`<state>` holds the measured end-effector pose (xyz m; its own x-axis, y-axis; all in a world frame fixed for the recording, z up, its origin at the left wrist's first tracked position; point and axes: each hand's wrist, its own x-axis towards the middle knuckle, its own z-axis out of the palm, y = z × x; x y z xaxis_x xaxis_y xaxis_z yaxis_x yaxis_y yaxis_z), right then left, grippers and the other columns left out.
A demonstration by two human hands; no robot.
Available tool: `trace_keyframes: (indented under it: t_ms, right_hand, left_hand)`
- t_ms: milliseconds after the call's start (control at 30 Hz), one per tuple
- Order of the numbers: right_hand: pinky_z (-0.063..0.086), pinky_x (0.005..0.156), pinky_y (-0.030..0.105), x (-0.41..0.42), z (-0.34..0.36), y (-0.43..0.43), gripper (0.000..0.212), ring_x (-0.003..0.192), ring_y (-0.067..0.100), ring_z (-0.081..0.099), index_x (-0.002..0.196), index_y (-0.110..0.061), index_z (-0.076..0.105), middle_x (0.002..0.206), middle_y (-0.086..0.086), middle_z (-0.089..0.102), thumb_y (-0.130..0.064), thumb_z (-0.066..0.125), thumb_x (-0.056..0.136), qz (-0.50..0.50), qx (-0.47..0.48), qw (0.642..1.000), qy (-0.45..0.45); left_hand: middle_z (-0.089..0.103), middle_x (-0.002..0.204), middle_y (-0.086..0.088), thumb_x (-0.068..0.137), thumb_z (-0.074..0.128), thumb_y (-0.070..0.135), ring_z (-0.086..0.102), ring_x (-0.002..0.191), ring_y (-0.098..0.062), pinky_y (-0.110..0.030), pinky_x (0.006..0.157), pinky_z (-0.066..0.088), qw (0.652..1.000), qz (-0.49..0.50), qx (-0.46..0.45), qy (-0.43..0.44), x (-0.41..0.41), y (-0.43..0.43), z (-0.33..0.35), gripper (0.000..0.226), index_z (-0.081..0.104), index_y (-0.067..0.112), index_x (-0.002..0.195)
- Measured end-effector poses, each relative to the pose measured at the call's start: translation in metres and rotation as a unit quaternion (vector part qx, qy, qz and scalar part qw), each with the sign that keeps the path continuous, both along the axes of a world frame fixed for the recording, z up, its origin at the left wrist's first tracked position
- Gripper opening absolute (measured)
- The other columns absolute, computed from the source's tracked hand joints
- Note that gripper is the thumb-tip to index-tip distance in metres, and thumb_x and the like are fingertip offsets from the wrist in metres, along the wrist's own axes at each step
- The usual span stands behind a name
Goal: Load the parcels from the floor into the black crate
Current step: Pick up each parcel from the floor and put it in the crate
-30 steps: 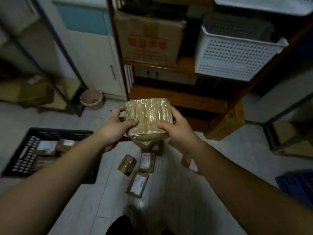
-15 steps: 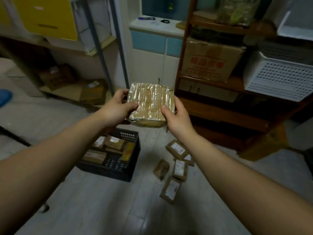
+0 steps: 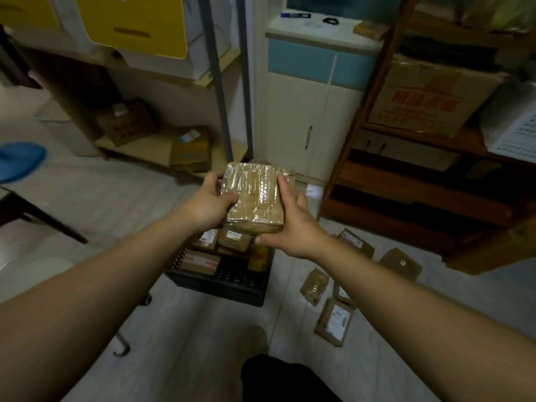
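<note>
Parcel (image 3: 256, 195): flat, taped side up; almost square, long side unclear.
Left hand (image 3: 211, 204): fingers grip its left edge.
Right hand (image 3: 293, 227): fingers grip its right edge.

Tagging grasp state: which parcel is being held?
The tape-wrapped parcel, gripped between left hand and right hand; all others lie in the black crate or on the floor.
</note>
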<state>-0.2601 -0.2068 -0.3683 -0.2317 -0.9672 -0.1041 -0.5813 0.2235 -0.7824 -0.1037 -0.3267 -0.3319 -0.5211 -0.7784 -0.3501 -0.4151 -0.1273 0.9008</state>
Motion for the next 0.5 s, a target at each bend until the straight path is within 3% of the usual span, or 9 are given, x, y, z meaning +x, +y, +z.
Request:
trace_keyframes:
  t_ms: [100,200,300,400,500]
  right_hand:
    - [0.021,0.102,0.025,0.010,-0.014,-0.045,0.128,0.139,0.028,0.016,0.125,-0.063,-0.030,0.148,-0.011,-0.019,-0.051,0.079,0.060,0.043,0.014,0.998,0.052]
    - [0.027,0.110,0.036,0.021,-0.030,-0.100,0.127,0.138,0.031,0.020,0.138,-0.051,-0.022,0.147,-0.007,-0.012,-0.057,0.077,0.059,0.060,0.021,0.996,0.067]
    - [0.032,0.108,0.038,0.031,-0.042,-0.140,0.123,0.132,0.034,0.029,0.145,-0.040,-0.015,0.149,0.007,-0.005,-0.056,0.076,0.064,0.068,0.019,0.995,0.077]
    - [0.036,0.104,0.039,0.032,-0.059,-0.161,0.117,0.124,0.036,0.036,0.149,-0.029,-0.009,0.147,0.016,0.003,-0.056,0.073,0.069,0.069,0.013,0.993,0.095]
    - [0.035,0.097,0.033,0.028,-0.079,-0.168,0.109,0.119,0.034,0.039,0.147,-0.033,-0.011,0.144,0.009,0.004,-0.066,0.061,0.072,0.050,0.024,0.995,0.086]
  left_hand:
    - [0.057,0.108,-0.004,0.094,0.049,0.025,0.065,0.087,-0.023,-0.035,0.062,0.055,0.999,-0.007,0.007,-0.033,0.013,-0.037,-0.010,0.047,0.027,0.036,0.134]
    - [0.058,0.112,-0.008,0.094,0.048,0.028,0.065,0.090,-0.025,-0.043,0.072,0.057,0.998,0.012,0.018,-0.063,0.025,-0.081,-0.024,0.039,0.031,0.036,0.128]
    - [0.057,0.114,-0.009,0.092,0.050,0.028,0.062,0.095,-0.027,-0.051,0.082,0.054,0.995,0.022,0.028,-0.090,0.032,-0.116,-0.036,0.040,0.033,0.034,0.129]
    - [0.052,0.123,-0.010,0.089,0.055,0.025,0.056,0.107,-0.030,-0.053,0.090,0.050,0.993,-0.026,0.012,-0.112,0.032,-0.145,-0.050,0.054,0.030,0.025,0.137]
    - [0.048,0.132,-0.010,0.087,0.060,0.030,0.050,0.116,-0.027,-0.050,0.099,0.043,0.982,-0.113,-0.014,-0.153,0.023,-0.168,-0.068,0.062,0.029,0.021,0.141]
